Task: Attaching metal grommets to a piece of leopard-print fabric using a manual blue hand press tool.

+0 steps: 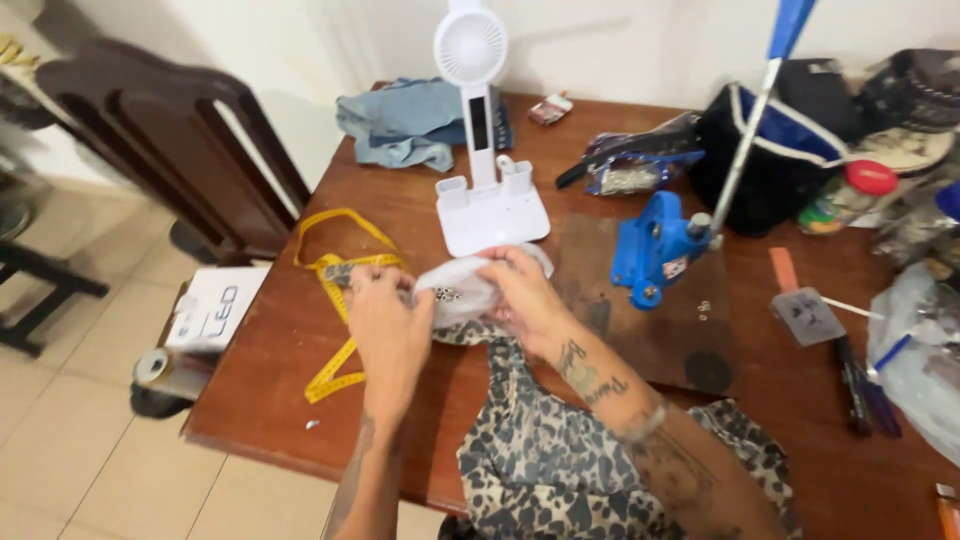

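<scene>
Both hands meet over the near middle of the brown wooden table (290, 350), sharing one grip on a small clear plastic bag (462, 290) that holds tiny metal pieces. The left hand (388, 325) pinches the bag's left edge, fingers curled closed on it; the right hand (525, 295) pinches the right edge the same way. Just beneath the grip lies a leopard-print garment (545, 450), which runs down toward the person. Left of the grip, a yellow measuring tape (335, 300) loops across the table, passing close under the left hand. Just beyond the grip stands a white desk fan (480, 130) on its flat base. To the right of the grip sits a blue hand press (655, 250) with a long lever.
</scene>
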